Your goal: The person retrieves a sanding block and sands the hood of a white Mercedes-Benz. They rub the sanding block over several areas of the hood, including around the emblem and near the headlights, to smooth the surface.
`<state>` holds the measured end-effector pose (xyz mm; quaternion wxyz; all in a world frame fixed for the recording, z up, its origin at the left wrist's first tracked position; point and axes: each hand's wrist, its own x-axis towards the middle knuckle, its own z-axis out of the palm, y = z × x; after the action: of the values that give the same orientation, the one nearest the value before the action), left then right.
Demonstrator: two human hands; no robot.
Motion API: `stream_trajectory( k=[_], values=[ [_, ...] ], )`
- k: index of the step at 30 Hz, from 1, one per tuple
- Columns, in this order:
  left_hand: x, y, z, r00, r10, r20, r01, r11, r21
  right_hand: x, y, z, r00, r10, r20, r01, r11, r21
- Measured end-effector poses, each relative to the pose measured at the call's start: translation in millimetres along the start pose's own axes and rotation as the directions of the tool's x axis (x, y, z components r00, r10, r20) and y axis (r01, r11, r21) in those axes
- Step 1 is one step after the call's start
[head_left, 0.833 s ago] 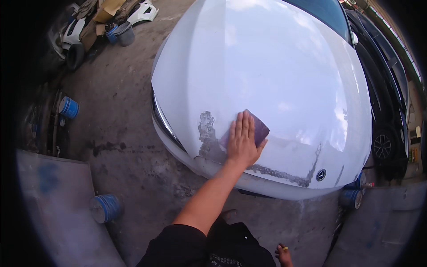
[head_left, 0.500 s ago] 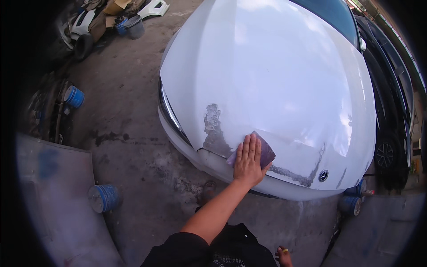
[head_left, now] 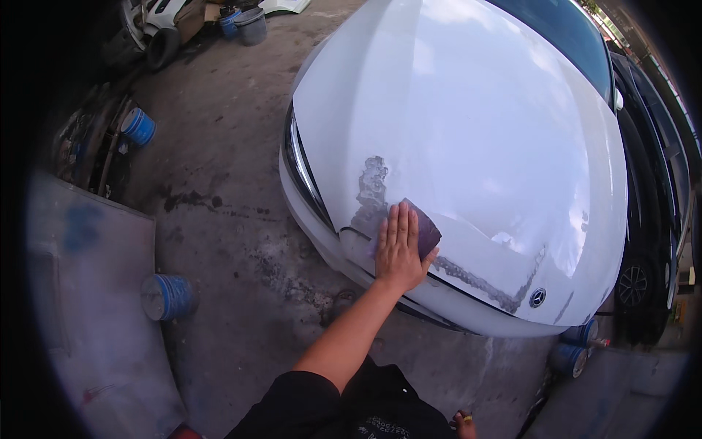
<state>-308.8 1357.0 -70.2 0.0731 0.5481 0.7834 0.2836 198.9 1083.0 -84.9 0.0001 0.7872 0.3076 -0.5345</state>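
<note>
My left hand lies flat on a purple sheet of sandpaper, pressing it against the front edge of a white car hood. Its fingers are side by side, with the thumb at the sheet's right edge. Just left of the fingers runs a grey, stripped patch in the paint. Another rough grey strip follows the front edge toward the round emblem. Low in the picture, my right hand hangs with curled fingers; a small yellow bit shows there, too small to name.
A headlight sits left of the patch. Blue buckets stand on the concrete floor, with others near the bumper's right. Large grey panels flank me. A dark car is parked at the right.
My left hand has slid left along the hood's front edge with the sandpaper, nearer the grey patch. The whole view has shifted a little. My right hand stays low.
</note>
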Motion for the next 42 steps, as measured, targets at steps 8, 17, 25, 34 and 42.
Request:
stream_trajectory(
  k=[8,17,25,34,42],
  values=[
    [38,-47,-17,0.985,-0.107,-0.133,0.113,0.993,0.037,2,-2,-11,1.000,-0.024,-0.012,0.024,0.999,-0.026],
    [81,-101,-28,0.965,-0.106,-0.241,0.099,0.994,-0.043,7,3,-15,1.000,0.004,0.013,-0.003,0.997,-0.078],
    [2,-89,-5,0.967,-0.025,-0.255,-0.007,0.992,-0.124,17,-31,-12,0.998,-0.021,0.067,0.034,0.982,-0.188],
    [-23,-92,8,0.938,-0.077,-0.339,-0.027,0.956,-0.292,12,-78,-4,0.994,-0.081,0.071,0.098,0.957,-0.272],
    [23,-104,-22,0.946,-0.155,-0.284,0.062,0.948,-0.312,15,-95,9,0.992,-0.068,0.107,0.099,0.940,-0.326]
  ],
)
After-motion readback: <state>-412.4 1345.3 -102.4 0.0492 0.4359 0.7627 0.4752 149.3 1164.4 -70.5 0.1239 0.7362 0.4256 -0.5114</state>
